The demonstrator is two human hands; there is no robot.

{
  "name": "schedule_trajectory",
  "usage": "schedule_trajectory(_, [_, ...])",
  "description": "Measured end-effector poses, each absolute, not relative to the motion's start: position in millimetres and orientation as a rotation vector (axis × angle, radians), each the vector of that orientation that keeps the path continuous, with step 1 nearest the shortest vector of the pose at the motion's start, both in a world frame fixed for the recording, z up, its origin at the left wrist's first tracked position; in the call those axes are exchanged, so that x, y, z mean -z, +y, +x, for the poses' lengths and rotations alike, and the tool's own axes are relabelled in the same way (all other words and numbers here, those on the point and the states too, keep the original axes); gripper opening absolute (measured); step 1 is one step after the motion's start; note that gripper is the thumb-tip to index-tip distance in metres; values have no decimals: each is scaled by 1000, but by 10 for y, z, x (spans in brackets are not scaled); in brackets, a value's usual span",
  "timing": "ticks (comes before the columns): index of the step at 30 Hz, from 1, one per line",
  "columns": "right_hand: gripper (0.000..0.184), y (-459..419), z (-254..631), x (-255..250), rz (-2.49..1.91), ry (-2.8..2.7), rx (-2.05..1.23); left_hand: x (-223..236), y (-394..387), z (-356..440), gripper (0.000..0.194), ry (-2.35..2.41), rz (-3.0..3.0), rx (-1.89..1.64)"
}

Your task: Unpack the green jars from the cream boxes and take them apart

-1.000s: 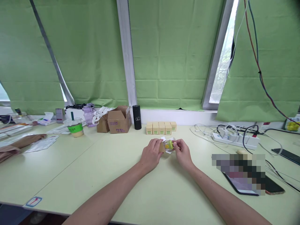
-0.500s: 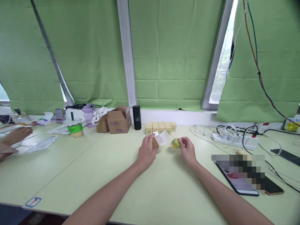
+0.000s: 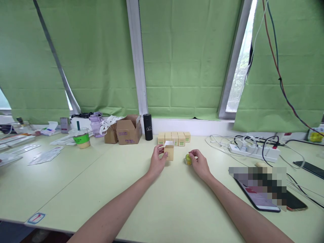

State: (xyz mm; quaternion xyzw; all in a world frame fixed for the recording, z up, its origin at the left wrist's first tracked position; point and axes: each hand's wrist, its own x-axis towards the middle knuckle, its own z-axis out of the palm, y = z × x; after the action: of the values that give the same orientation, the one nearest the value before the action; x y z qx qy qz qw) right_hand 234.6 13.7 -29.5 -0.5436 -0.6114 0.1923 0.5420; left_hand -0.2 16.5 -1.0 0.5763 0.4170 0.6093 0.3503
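Observation:
My left hand [image 3: 158, 159] grips a small tan cardboard box [image 3: 169, 153] by its left side. The box is upright, and its white inner flap shows at the top. To its right, my right hand [image 3: 199, 162] has thumb and fingers closed on a small jar [image 3: 188, 159] with a yellow-green lid, which stands upright at the table surface. Behind both hands is a row of several similar small tan boxes [image 3: 174, 137], side by side.
A black bottle [image 3: 147, 127], a brown carton [image 3: 128, 131], a purple bottle [image 3: 95, 125] and a drink cup [image 3: 81, 137] stand back left. A white power strip [image 3: 255, 151] with tangled cables lies at right. Phones [image 3: 258, 194] lie near my right forearm.
The small box has turned from tilted to upright in my left hand. My right hand has lowered the jar, now upright. The other person's hand at the far left has left view.

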Motion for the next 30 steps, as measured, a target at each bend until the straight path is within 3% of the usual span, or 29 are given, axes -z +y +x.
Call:
schedule_trajectory(4, [34, 22, 2294, 174, -1260, -1463, -282, -1, 184, -5, 68, 937, 1227, -1504])
schedule_trajectory(9, [34, -196, 2132, 18, -1107, -1525, -242, -26, 125, 6, 59, 804, 1078, -1464])
schedule_trajectory(22, [55, -301, 1809, 26, -732, -1284, -1227, -75, 10, 101, 46, 689, 1152, -1370])
schedule_trajectory(30, [57, -290, 1829, 1, -730, -1200, -1241, -86, -14, 99, 54, 811, 1313, -1368])
